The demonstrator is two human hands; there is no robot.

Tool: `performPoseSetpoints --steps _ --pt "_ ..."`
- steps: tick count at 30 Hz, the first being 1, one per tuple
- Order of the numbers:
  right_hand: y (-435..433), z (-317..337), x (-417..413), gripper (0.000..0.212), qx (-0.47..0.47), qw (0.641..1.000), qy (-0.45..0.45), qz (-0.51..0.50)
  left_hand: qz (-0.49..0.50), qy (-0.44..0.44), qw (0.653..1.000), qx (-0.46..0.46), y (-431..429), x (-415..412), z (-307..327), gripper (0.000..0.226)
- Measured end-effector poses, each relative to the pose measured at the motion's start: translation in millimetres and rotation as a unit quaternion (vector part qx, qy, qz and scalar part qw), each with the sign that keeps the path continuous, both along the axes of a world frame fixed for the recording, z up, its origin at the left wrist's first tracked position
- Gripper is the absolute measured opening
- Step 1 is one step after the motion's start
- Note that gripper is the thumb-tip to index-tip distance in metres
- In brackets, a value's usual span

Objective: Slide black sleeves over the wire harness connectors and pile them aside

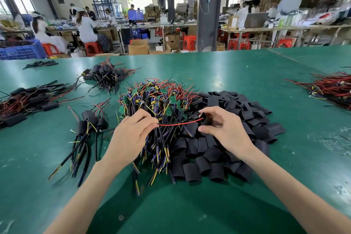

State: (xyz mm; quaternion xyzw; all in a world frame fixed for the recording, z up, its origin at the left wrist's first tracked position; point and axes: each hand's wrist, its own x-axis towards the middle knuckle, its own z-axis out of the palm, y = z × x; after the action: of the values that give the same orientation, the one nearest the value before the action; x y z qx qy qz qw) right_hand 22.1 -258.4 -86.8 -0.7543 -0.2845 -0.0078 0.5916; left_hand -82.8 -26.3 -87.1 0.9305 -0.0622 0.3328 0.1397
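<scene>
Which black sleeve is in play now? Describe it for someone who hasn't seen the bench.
On the green table, find the big heap of flat black sleeves right of the tangled wire harnesses. At its left edge the right hand pinches one black sleeve lifted above the heap. It alone has a red wire reaching its opening, held by the left hand.

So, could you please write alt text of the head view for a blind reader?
The left hand pinches a red wire whose end meets a black sleeve held by the right hand, above piled harnesses and sleeves on a green table.
</scene>
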Motion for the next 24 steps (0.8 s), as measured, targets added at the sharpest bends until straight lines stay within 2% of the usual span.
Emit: performPoseSetpoints --steps 4,9,11,13,16,18,19,21,24 --pt "-2 2 0 0.04 -0.011 1.0 -0.02 -0.008 0.016 -0.001 0.999 0.046 2 1 0 0.036" --pt "-2 2 0 0.045 -0.074 0.986 -0.148 -0.029 0.024 -0.015 0.995 0.096 1 1 0 0.032" --pt "-2 2 -1 0.047 -0.131 0.964 -0.229 -0.042 0.024 -0.017 0.993 0.112 0 0 0 0.03" --pt "-2 0 -2 0.046 -0.201 0.918 -0.336 -0.062 0.022 -0.008 0.994 0.11 -3 1 0 0.029" --pt "3 -2 -6 0.042 -0.262 0.843 -0.458 -0.104 -0.003 0.012 0.998 0.065 -11 2 -4 0.031" --pt "7 -2 -10 0.041 -0.27 0.821 -0.492 -0.106 -0.046 0.048 0.998 0.012 -19 3 -9 0.062" --pt "9 -3 -12 0.041 -0.273 0.815 -0.5 -0.101 -0.068 0.07 0.995 -0.02 -23 3 -11 0.079" --pt "11 -5 -16 0.041 -0.275 0.817 -0.501 -0.083 -0.092 0.079 0.991 -0.061 -29 4 -14 0.091" --pt "13 -6 -23 0.039 -0.272 0.836 -0.474 -0.054 -0.104 0.041 0.989 -0.095 -35 7 -17 0.066"
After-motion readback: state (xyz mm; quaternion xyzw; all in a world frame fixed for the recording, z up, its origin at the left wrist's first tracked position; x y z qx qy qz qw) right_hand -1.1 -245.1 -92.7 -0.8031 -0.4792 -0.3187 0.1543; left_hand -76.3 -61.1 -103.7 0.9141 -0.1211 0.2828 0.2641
